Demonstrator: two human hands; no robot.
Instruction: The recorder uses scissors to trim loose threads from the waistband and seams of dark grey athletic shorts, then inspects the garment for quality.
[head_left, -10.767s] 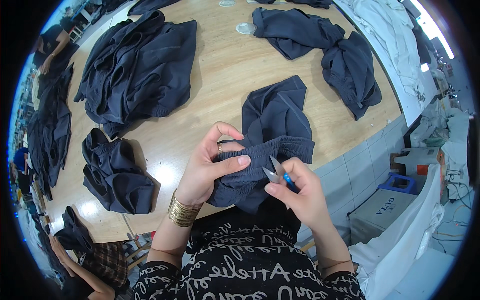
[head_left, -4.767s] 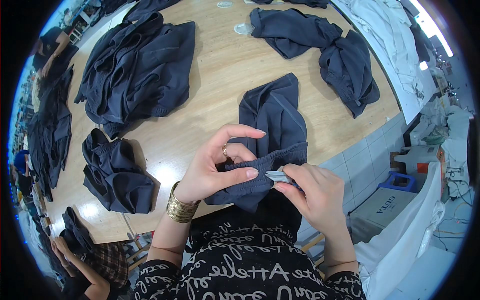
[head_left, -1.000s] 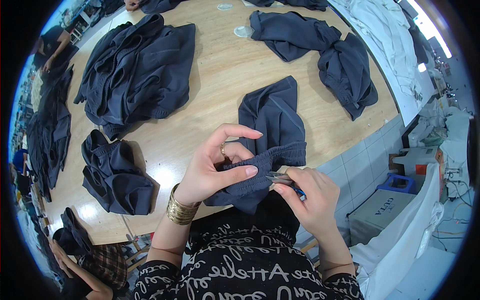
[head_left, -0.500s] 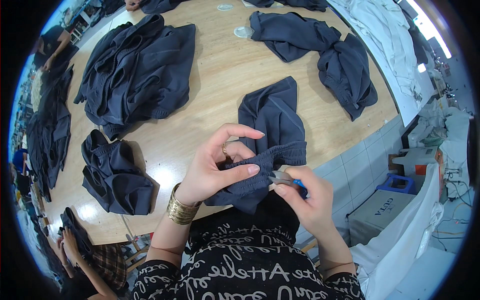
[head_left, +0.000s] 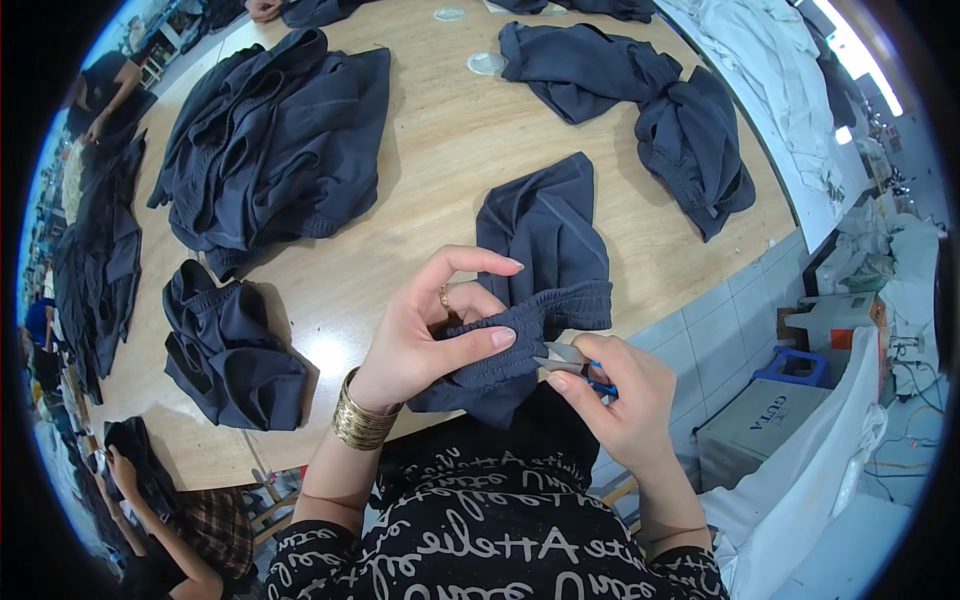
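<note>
Just below the centre of the frame, the left hand (head_left: 425,330) pinches the gathered waistband (head_left: 495,372) of a dark garment (head_left: 545,235) between thumb and fingers, and the right hand (head_left: 632,395) is closed around blue-handled snips (head_left: 564,356), blade tips at the band. Beyond them the garment's body lies on a wooden table (head_left: 440,150), with a dark heap (head_left: 290,150) at the upper left and more dark clothing (head_left: 590,72) at the upper right.

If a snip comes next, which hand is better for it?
Probably the right hand: it holds the scissors, tips right by the waistband. The left hand is busy pinching that waistband.
</note>
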